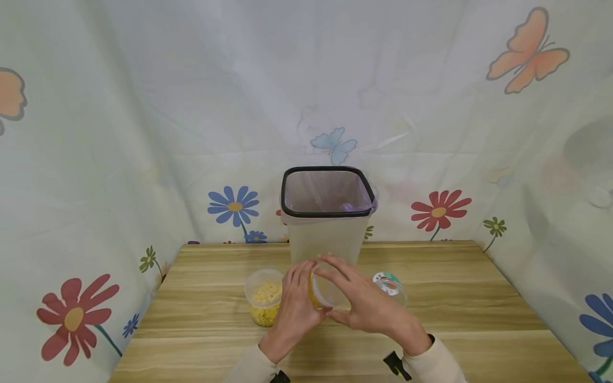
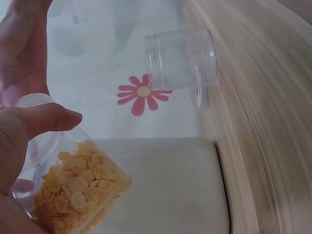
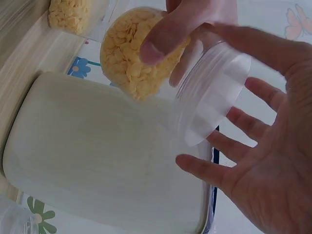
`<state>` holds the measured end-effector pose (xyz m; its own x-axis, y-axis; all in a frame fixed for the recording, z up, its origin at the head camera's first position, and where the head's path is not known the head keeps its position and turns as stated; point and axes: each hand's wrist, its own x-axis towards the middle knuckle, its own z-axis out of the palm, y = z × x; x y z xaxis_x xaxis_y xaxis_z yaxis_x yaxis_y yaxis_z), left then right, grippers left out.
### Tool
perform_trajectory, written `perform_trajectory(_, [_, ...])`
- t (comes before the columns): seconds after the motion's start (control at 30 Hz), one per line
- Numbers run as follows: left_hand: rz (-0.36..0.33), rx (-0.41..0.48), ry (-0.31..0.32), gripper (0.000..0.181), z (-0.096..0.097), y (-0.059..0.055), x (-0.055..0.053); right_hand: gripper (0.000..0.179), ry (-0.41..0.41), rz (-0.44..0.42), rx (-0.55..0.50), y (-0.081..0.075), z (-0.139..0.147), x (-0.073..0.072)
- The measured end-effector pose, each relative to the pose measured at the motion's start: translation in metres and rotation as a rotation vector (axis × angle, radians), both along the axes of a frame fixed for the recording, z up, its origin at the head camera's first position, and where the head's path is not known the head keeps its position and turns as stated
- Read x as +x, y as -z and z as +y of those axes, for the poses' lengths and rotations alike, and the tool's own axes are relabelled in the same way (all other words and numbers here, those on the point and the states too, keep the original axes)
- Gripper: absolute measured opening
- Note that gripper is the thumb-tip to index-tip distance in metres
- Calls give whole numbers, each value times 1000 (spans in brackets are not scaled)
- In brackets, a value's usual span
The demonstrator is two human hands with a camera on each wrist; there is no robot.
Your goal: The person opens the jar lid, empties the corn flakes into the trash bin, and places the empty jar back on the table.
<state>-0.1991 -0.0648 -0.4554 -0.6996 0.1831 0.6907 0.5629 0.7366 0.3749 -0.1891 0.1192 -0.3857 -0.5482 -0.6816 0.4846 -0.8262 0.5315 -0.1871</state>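
My left hand (image 1: 298, 300) grips a clear plastic jar (image 2: 83, 187) partly filled with yellow corn flakes, holding it tilted on its side. A translucent white lid (image 3: 222, 92) covers the jar's mouth and faces my right hand (image 1: 369, 300). In the right wrist view, the fingers of that hand spread wide around the lid, with fingertips close by its edge. To the left on the table, a second clear jar (image 1: 265, 303) of yellow flakes stands upright, partly hidden by my left hand.
Behind my hands stands a pale bin (image 1: 330, 234) with a black rim and a purple liner bag. An empty clear jar (image 2: 180, 61) is on the table at the right, next to a round lid (image 1: 387, 283) with a coloured label. Patterned curtain (image 1: 230, 106) encloses the wooden table (image 1: 455, 298).
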Motion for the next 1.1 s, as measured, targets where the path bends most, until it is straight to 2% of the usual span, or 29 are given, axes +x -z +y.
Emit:
perform_trajectory(0.1, [23,0,-8,98,0,-1,-1,85,52,-18,-59,0,-3,3])
perform_trajectory(0.27, [50,5,-23,88,1,-3,-3,76,224,-17,-189,-2,-12,7])
perform_trajectory(0.4, [50,5,-30,89,2,-3,-3,72,312,-47,-246,-3,-17,10])
perform_trajectory(0.67, [112,7,-44,88,4,-1,-4,81,469,-155,-211,0,-25,11])
perform_trajectory(0.8, [126,-11,-57,86,5,0,-4,82,526,-171,-186,2,-27,9])
perform_trajectory(0.97, [141,-26,-66,83,6,2,-4,79,559,-161,-178,3,-28,8])
perform_trajectory(1.1, [153,-29,-63,82,6,2,-4,75,552,-149,-171,3,-28,7])
